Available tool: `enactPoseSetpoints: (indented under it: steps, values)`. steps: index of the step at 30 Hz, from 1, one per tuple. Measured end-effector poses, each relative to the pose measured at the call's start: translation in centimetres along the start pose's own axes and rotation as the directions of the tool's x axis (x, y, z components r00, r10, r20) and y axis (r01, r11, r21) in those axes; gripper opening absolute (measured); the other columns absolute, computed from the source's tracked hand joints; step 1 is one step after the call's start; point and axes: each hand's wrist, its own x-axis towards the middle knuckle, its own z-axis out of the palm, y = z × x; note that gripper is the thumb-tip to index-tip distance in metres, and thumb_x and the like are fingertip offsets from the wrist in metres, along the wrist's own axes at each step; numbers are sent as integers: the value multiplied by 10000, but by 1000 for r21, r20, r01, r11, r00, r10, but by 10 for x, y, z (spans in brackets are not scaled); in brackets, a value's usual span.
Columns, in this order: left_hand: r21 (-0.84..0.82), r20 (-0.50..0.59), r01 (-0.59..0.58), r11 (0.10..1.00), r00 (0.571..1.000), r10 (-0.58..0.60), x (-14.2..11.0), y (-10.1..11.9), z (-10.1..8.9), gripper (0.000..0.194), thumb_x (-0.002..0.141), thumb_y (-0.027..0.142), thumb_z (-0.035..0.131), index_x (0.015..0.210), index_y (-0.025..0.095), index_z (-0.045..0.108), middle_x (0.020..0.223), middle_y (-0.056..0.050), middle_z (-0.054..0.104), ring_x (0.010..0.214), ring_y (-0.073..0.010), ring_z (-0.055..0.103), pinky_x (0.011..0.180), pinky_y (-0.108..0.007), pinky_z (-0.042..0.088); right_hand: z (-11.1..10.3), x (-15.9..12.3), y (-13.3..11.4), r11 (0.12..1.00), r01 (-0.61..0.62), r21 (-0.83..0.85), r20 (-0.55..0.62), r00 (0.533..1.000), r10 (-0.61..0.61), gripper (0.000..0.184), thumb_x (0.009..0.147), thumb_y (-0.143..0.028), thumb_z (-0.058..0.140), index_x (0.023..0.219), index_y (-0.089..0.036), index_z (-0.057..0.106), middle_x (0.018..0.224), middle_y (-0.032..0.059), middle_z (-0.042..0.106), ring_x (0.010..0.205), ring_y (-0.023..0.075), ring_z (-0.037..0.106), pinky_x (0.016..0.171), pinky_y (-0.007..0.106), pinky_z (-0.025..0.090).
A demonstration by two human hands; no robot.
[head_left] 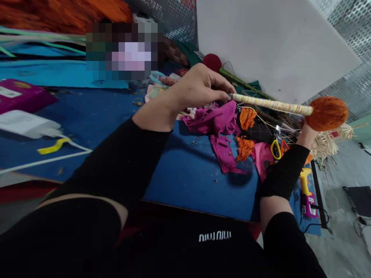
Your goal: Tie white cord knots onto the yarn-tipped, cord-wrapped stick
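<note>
A wrapped stick (269,104), banded in white and yellow, is held aloft over a blue table (185,181), stretched from the upper centre to the upper right of the frame. Its near-white shaft is topped at the right by an orange ball (327,113). The other end is pinched by the left hand (199,85), whose fingers (219,95) are closed together on the tip, thumb against forefinger. The right hand (308,133) is mostly hidden behind the ball; how far its fingers are open, and whether the stick is gripped by them, cannot be told.

Beneath the stick, magenta cloth (213,119), orange scraps (245,150) and pink cloth (261,158) are strewn across the centre right, with yellow-handled scissors (276,149) lying beside the right forearm. A yellow glue gun (305,180) is seen at the lower right, near a purple power strip (310,206). At the left of the frame, a white adapter (27,123) is placed on the table, and a strip of yellow tape (54,146) is wrapped on a white cable (43,163). The upper right is filled by a white board (261,42)
</note>
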Motion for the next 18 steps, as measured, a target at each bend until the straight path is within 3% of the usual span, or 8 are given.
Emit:
enactPoseSetpoints:
  steps: [2,4,6,7,9,11,14,18]
  values:
    - [-92,-30,-5,996,1000,2,-1,3,6,255,737,273,735,941,237,884,817,-34,797,726,-203,649,691,-331,508,6,-1,-13,983,-68,-168,-187,982,36,330,962,-382,668,665,-241,687,688,63,641,762,197,635,684,303,503]
    - [-186,-58,-2,983,998,-9,-2,7,14,247,706,263,731,899,226,881,785,-39,786,659,-170,592,639,-322,472,13,-1,-40,942,-151,-301,-318,947,50,91,863,-204,782,783,-206,740,904,161,747,920,252,689,845,362,531]
    - [-277,-63,9,961,998,-28,-2,9,22,228,684,254,722,854,219,869,750,-38,768,614,-147,533,604,-321,433,25,-5,-76,954,-112,-278,-215,975,51,35,908,-204,733,906,-215,767,1047,176,779,1001,264,703,955,409,528]
    - [-313,-57,19,950,998,-39,-2,10,25,213,685,250,721,840,220,863,739,-35,761,603,-142,512,597,-325,422,33,-9,-95,985,-33,-169,-57,998,24,127,975,-247,648,958,-228,772,1052,146,790,1015,241,705,986,401,528]
    - [-347,-39,45,937,997,-62,-2,12,29,180,713,244,731,845,230,853,739,-25,754,598,-136,486,595,-333,418,53,-20,-132,998,42,42,188,981,-49,220,1019,-368,584,994,-226,751,1004,92,779,951,204,703,945,379,551]
    - [-349,-41,62,935,996,-82,-2,12,31,167,740,231,729,856,232,848,742,-22,750,586,-130,469,589,-337,413,75,-35,-160,980,40,196,321,941,-103,272,1026,-440,565,1028,-214,716,982,52,757,917,176,692,903,356,566]
    - [-306,-52,87,948,993,-108,0,12,30,190,769,230,708,902,222,844,779,-42,756,618,-154,555,602,-335,444,100,-54,-184,951,-12,308,369,923,-108,296,1017,-474,569,926,-205,654,841,1,683,771,136,623,773,300,543]
    - [-240,-56,125,963,988,-142,3,10,30,224,823,222,703,1002,198,835,810,-58,763,769,-217,703,686,-337,525,110,-67,-192,975,11,223,205,977,-58,353,1049,-463,503,812,-215,588,694,-41,542,656,107,491,677,268,451]
